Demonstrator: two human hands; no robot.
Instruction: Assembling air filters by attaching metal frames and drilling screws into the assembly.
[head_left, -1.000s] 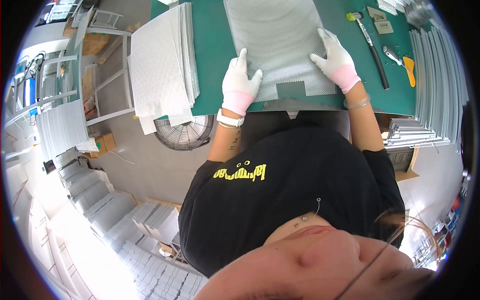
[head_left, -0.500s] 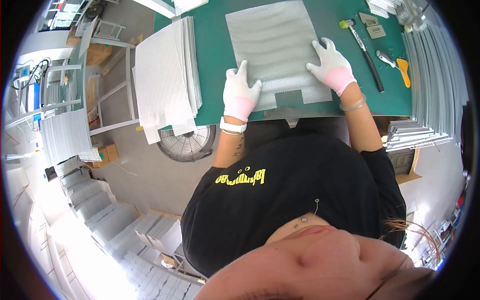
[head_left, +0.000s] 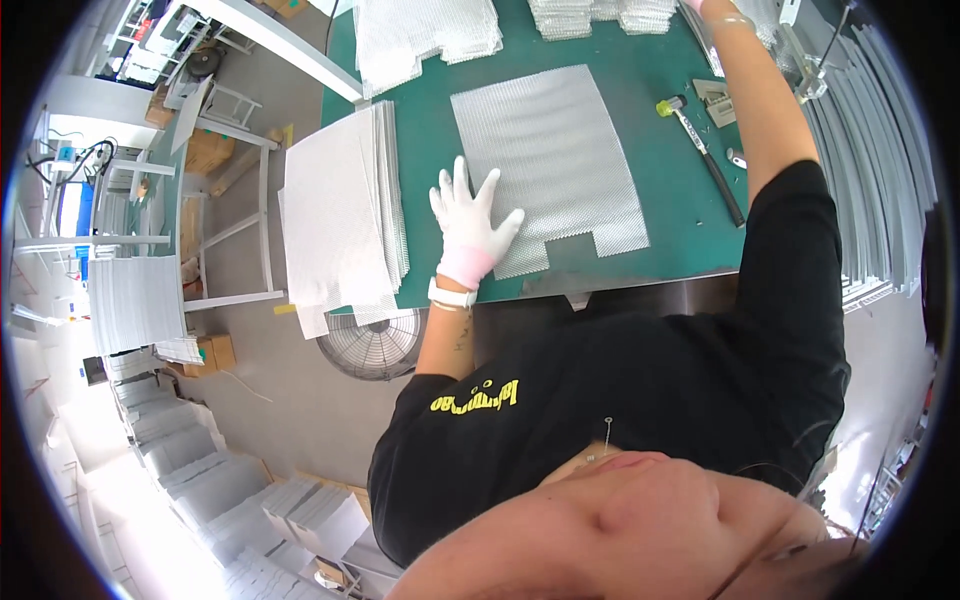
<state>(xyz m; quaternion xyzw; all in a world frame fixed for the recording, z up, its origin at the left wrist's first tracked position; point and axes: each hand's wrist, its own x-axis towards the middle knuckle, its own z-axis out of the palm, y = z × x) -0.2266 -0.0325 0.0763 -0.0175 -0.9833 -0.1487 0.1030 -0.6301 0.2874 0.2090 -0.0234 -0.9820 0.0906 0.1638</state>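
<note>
A silvery mesh sheet [head_left: 555, 155] with a notch cut into its near edge lies flat on the green table [head_left: 660, 165]. My left hand [head_left: 475, 222], in a white and pink glove, is spread open at the sheet's lower left edge, fingers apart and holding nothing. My right arm reaches far forward to the right. Only the cuff end of my right hand [head_left: 703, 6] shows at the top edge, near more mesh sheets [head_left: 695, 40]; its fingers are out of the picture.
A stack of white mesh sheets [head_left: 335, 205] hangs over the table's left front edge. More mesh piles [head_left: 425, 35] stand at the back. A hammer [head_left: 708, 160] and a grey hinged plate [head_left: 715, 100] lie on the right. A fan [head_left: 370, 345] is below the table edge.
My right hand has left the sheet's right side and stretched far forward to the top edge. My left hand has stayed by the sheet with its fingers spread wider. The view has shifted.
</note>
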